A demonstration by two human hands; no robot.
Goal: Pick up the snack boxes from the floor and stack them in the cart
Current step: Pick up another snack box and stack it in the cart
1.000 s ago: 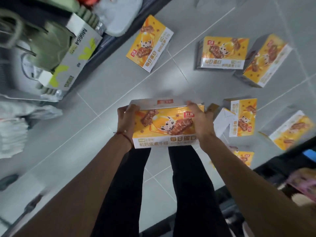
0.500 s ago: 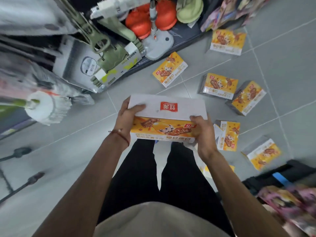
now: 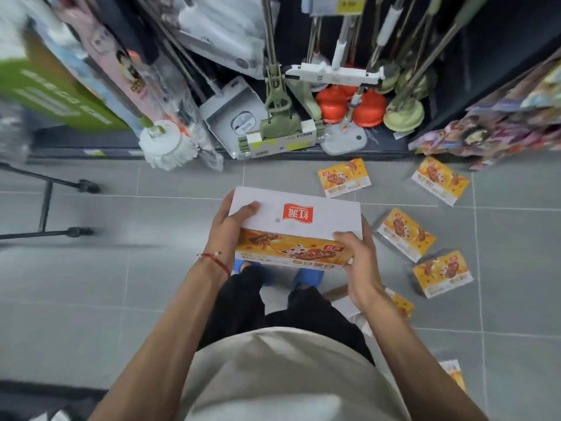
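I hold one orange and white snack box level at waist height, its white top with a red logo facing up. My left hand grips its left end and my right hand grips its right front corner. Several more orange snack boxes lie scattered on the grey tiled floor to the right: one near the shelf base, one further right, one and another beside my right arm. No cart shows as a whole.
A dark shelf ahead is packed with mops, a dustpan and orange plungers. A black metal frame with wheels stands at the left. Colourful packets hang at the right. My feet in blue shoes are below the box.
The view has risen and tilted up from the floor toward the shelf. The box has come up with both hands and tipped so its white top faces me.
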